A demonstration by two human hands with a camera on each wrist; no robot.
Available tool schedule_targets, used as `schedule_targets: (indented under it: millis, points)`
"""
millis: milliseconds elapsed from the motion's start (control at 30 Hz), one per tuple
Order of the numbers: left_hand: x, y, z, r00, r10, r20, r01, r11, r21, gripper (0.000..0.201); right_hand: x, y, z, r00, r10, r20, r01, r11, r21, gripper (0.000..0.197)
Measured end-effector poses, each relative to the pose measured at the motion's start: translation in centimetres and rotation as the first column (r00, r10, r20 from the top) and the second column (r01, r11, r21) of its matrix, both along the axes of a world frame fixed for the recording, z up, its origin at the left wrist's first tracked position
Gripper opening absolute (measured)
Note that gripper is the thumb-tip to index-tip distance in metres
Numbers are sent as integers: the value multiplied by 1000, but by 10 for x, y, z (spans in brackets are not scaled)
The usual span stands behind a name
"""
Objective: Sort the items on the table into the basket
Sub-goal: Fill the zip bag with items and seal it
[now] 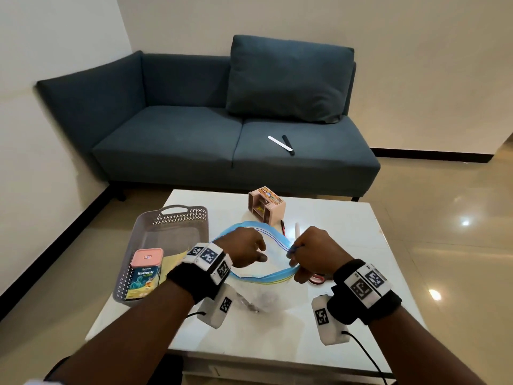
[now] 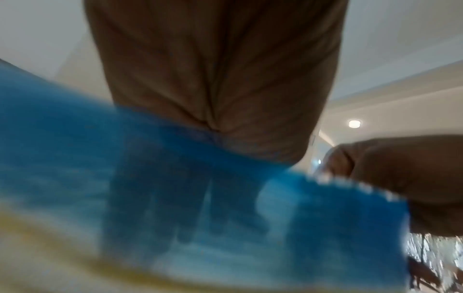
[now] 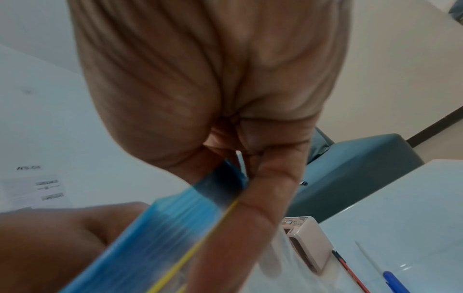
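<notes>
A clear zip bag (image 1: 266, 277) with a blue rim hangs open over the white table (image 1: 347, 245), held between both hands. My left hand (image 1: 259, 252) curls its fingers over the rim's left side; in the left wrist view the blurred blue band (image 2: 175, 188) crosses that hand (image 2: 213, 138). My right hand (image 1: 294, 254) pinches the rim's right side, and the right wrist view shows thumb and fingers (image 3: 240, 158) closed on the blue strip (image 3: 190, 210). The grey basket (image 1: 177, 215) stands left of the bag, holding a pink-lidded jar (image 1: 144, 270) and a yellow sheet (image 1: 175, 262).
Behind the bag stands a pink organiser box (image 1: 266, 205). Beside it lie a red-and-black pen (image 1: 283, 227) and a white pen (image 1: 297, 230). A tape roll (image 1: 317, 279) peeks out under my right wrist. A blue sofa (image 1: 222, 134) lies beyond the table's far edge.
</notes>
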State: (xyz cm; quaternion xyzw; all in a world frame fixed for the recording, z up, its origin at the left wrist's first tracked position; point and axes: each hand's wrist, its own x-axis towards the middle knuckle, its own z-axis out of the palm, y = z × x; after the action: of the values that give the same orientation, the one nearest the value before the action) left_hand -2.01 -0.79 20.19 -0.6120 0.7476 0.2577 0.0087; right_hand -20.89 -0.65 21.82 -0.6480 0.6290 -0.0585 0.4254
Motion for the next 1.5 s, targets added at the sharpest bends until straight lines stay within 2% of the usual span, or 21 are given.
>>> schedule_targets:
  millis: [100, 167, 200, 300, 367, 467, 600, 700, 800, 867, 1000, 1100, 1200, 1233, 1300, 1333, 1367, 1433, 1500]
  points:
    - [26, 8, 28, 966, 2, -259, -55, 979, -195, 28, -14, -2, 1, 995, -76, 64, 76, 997, 7, 15]
    - [49, 17, 37, 946, -6, -325, -96, 950, -297, 27, -23, -4, 2, 980, -154, 124, 153, 988, 22, 22]
    - [60, 21, 39, 949, -11, -316, -92, 946, -310, 35, -27, -6, 3, 975, -174, 135, 171, 985, 33, 25]
    - [88, 24, 27, 973, -9, -229, -40, 978, -207, 65, -37, -9, 2, 970, -192, 151, 192, 981, 18, 25]
    - [95, 21, 12, 971, -8, -240, -25, 991, -132, 60, -41, -13, 1, 975, -180, 130, 182, 983, -1, 26]
    - [92, 10, -10, 933, 69, -353, -130, 980, -151, 47, -46, -17, 4, 947, -256, 195, 249, 967, 60, 20]
    - [78, -1, -27, 904, 66, -423, -194, 944, -267, 63, -47, -20, 9, 934, -282, 220, 261, 958, 117, 17]
    - [68, -4, -36, 874, 79, -480, -240, 928, -285, 61, -49, -21, 9, 946, -256, 197, 236, 965, 117, 16]
    - [61, -8, -42, 800, 147, -581, -374, 880, -292, 46, -53, -20, 7, 944, -233, 235, 213, 971, 106, 27]
    - [57, -11, -43, 740, 217, -636, -454, 859, -235, 45, -55, -20, 5, 947, -219, 233, 201, 975, 99, 30]
    - [54, -12, -43, 732, 261, -629, -468, 864, -186, 46, -55, -20, 7, 942, -229, 244, 206, 972, 113, 25]
    - [59, -12, -40, 781, 211, -587, -411, 883, -229, 34, -54, -20, 13, 941, -208, 268, 188, 977, 100, 23]
    - [63, -9, -38, 823, 179, -539, -380, 879, -287, 22, -57, -23, 9, 847, -353, 398, 308, 935, 173, 30]
    - [65, -8, -38, 815, 193, -546, -406, 863, -300, 19, -58, -25, 8, 808, -395, 437, 349, 919, 187, 26]
    - [69, -5, -35, 806, 229, -545, -453, 832, -321, 15, -61, -27, 4, 775, -426, 467, 389, 904, 178, 14]
    - [73, -4, -34, 809, 235, -538, -460, 824, -332, 14, -63, -28, 2, 795, -401, 455, 380, 914, 142, 17]
    - [76, -3, -33, 818, 238, -524, -458, 821, -342, 14, -65, -27, 0, 848, -352, 396, 353, 933, 73, 21]
    - [78, -1, -26, 841, 233, -489, -442, 817, -370, 13, -67, -28, 0, 969, -230, 93, 241, 961, -136, 29]
    - [74, 2, -18, 845, 206, -493, -425, 819, -386, 11, -60, -25, 3, 959, -199, -200, 136, 947, -291, 41]
